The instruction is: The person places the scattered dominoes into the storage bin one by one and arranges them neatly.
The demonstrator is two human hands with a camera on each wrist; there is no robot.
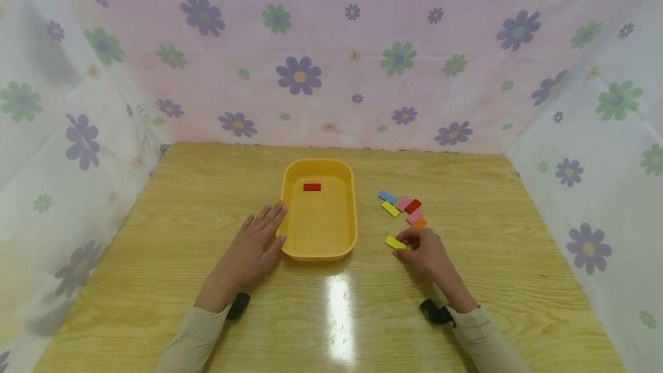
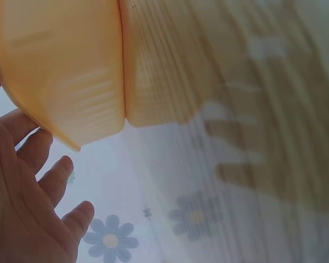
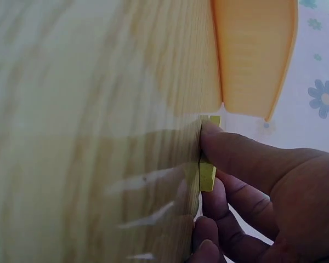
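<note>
Nearest, the right hand (image 1: 422, 252) has its grip clamped on a flat yellow block (image 1: 395, 242) that lies on the wooden table (image 1: 466, 281): the right wrist view shows the thumb (image 3: 230, 148) pressing along its upper edge while the curled fingers close in from below, the block (image 3: 206, 174) flush against the tabletop. To lift it cleanly, it seems best to tip one long edge up off the surface first, since so thin a piece gives little to hold, and to keep the pinch on the short sides so it does not slip. The left hand (image 1: 254, 246) lies flat with its grip apart, fingers straight, their tips touching the near left side of the yellow tray (image 1: 290, 246); keeping that light pressure should stop the tray from sliding. Just beyond the right hand, an orange block (image 1: 419, 223), a pink one (image 1: 414, 215), a red one (image 1: 412, 206), another pink (image 1: 402, 203), a yellow one (image 1: 390, 208) and a blue one (image 1: 387, 196) lie close together, so the wrist should rise clear of them. Farthest, a red block (image 1: 312, 187) lies inside the tray.
</note>
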